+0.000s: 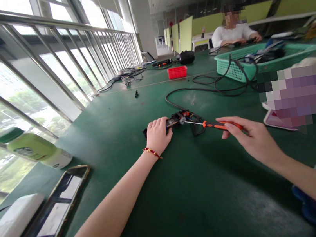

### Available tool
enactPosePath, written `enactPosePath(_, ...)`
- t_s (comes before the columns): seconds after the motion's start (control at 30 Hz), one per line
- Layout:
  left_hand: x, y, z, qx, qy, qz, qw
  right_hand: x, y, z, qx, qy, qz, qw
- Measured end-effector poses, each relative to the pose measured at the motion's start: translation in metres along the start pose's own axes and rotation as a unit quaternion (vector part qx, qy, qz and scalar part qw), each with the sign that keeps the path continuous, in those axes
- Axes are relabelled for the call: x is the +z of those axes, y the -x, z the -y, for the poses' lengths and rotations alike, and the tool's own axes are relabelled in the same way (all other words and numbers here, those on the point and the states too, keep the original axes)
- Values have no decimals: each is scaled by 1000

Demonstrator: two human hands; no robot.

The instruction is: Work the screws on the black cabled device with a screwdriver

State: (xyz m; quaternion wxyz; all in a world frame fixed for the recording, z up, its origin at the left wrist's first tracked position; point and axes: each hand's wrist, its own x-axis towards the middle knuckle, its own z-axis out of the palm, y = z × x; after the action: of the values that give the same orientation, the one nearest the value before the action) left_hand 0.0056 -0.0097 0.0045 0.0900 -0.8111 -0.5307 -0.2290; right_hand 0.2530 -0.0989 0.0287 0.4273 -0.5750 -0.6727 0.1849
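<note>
My left hand (158, 135) is closed around the dark body of a corded device (173, 121), pressing it to the green table. The device's right end shows small grey, red and black parts with loose wires. In my right hand (251, 134) is a screwdriver (218, 125) with an orange and black handle. Its thin metal shaft points left, and the tip is at or very near a small grey part of the device; whether they touch I cannot tell. A black cable (182, 89) runs from behind the device toward the right.
A teal basket (235, 71) with tools and cables stands at right, a red tray (177, 72) farther back. At left are a bottle (36, 147), a phone (57, 212) and a white power strip (17, 230). Another person (233, 34) sits across the table (172, 211). Metal railing (46, 44) borders the left.
</note>
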Motion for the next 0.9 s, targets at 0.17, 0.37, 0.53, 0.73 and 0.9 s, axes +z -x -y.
enactPosePath(0.17, 0, 0, 0, 1, -7, -5, 1000, 1, 0, -1, -7, 8, 10, 1000)
enactPosePath(0.37, 0, 0, 1, 5, -4, -5, 1000, 2, -2, -2, -59, -3, -48, 997)
enactPosePath(0.53, 0, 0, 0, 7, -8, -9, 1000, 1, 0, 1, 7, -21, 35, 999)
enactPosePath(0.73, 1, 0, 1, 8, -8, -10, 1000, 3, -2, -2, -56, 1, -44, 997)
enactPosePath(0.9, 0, 0, 0, 6, -9, -8, 1000, 2, -2, -3, -42, -1, -40, 998)
